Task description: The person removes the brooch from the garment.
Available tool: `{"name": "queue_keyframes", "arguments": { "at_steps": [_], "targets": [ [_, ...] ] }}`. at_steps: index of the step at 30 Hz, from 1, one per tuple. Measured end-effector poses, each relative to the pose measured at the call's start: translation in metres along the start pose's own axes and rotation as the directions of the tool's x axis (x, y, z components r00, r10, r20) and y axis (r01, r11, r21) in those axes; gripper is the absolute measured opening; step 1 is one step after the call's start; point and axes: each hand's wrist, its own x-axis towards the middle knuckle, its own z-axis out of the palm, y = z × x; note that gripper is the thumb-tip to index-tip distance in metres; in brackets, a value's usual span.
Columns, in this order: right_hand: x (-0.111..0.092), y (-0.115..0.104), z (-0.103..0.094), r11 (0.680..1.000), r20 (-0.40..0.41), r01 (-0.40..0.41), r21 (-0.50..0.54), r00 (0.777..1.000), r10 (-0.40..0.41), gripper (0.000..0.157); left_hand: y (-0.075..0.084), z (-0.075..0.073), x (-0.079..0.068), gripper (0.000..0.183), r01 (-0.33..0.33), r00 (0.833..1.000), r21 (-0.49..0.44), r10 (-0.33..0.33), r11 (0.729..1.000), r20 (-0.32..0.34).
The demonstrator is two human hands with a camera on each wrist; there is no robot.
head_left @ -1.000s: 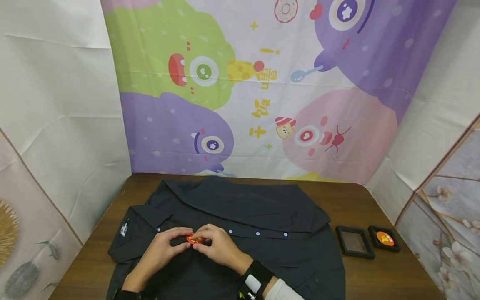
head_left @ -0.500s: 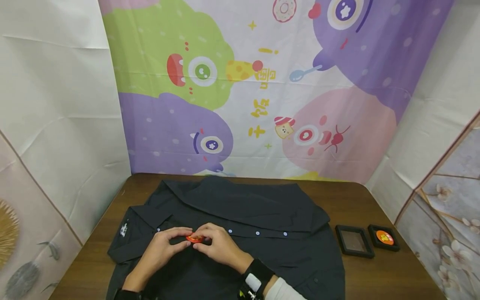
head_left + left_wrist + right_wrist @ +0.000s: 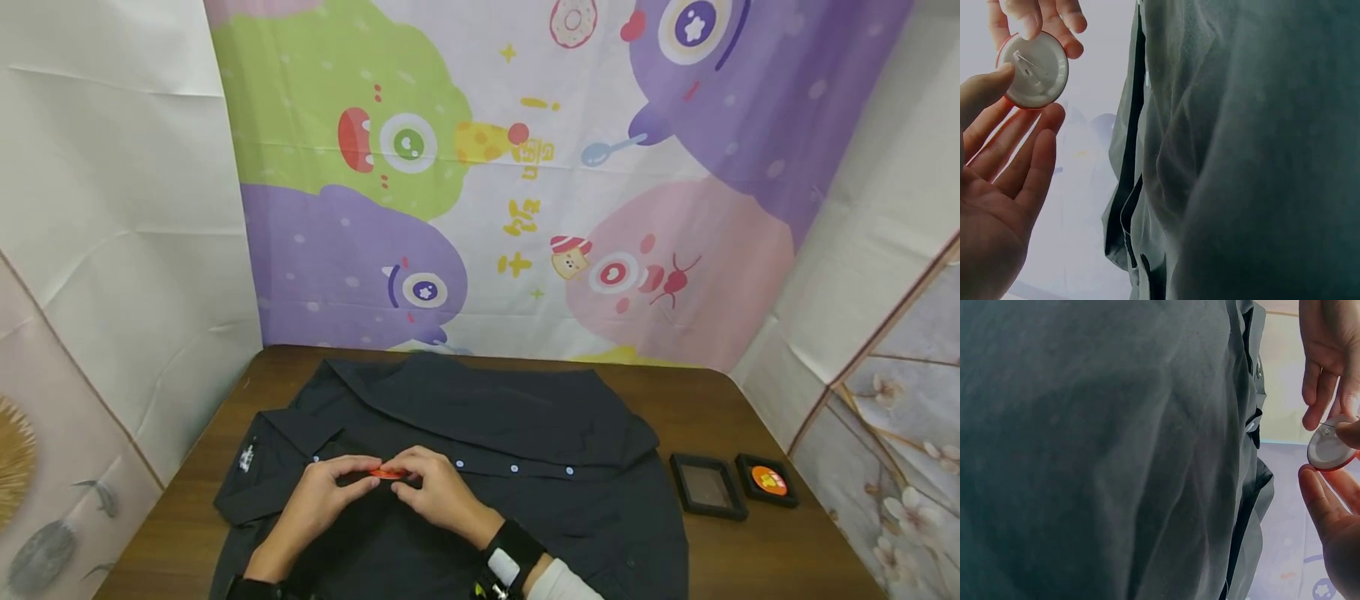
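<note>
A round pin badge [image 3: 386,474] is held above the dark shirt [image 3: 540,517], between both hands. In the head view its red-orange edge shows. Its silvery back with a thin pin faces the left wrist view, where the badge [image 3: 1036,70] is clearest; whether the pin is unclasped I cannot tell. My left hand [image 3: 318,496] pinches one side between thumb and fingers. On the opposite side, my right hand [image 3: 438,496] grips the rim with thumb and fingertips. The shirt lies on the table, its row of light buttons running crosswise behind the hands.
To the right on the brown table [image 3: 780,550] stand a black square frame [image 3: 708,508] and a smaller black case [image 3: 795,492] with an orange round badge [image 3: 769,478] in it. A cartoon-printed cloth [image 3: 510,317] hangs behind the table.
The badge has tilted, so its printed red face, visible a second ago, now shows only as a thin edge in the head view. Both hands stay nearly in place.
</note>
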Motion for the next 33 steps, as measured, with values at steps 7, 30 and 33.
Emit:
{"name": "queue_keyframes", "arguments": {
  "at_steps": [7, 30, 33],
  "targets": [
    [0.001, 0.001, 0.001, 0.999, -0.029, 0.020, -0.028, 0.999, -0.021, 0.026, -0.002, -0.001, 0.002, 0.017, -0.016, 1.000, 0.019, 0.016, 1.000, -0.012],
    [0.000, 0.000, 0.008, 0.999, -0.098, -0.034, 0.011, 0.995, 0.035, 0.013, 0.000, -0.001, -0.001, 0.014, -0.037, 0.999, -0.022, 0.037, 0.999, -0.005],
    [0.000, 0.000, 0.010, 1.000, -0.111, -0.021, -0.012, 0.994, 0.020, 0.012, 0.000, -0.001, -0.002, 0.014, -0.022, 1.000, -0.034, 0.022, 0.999, -0.001]
  ]
}}
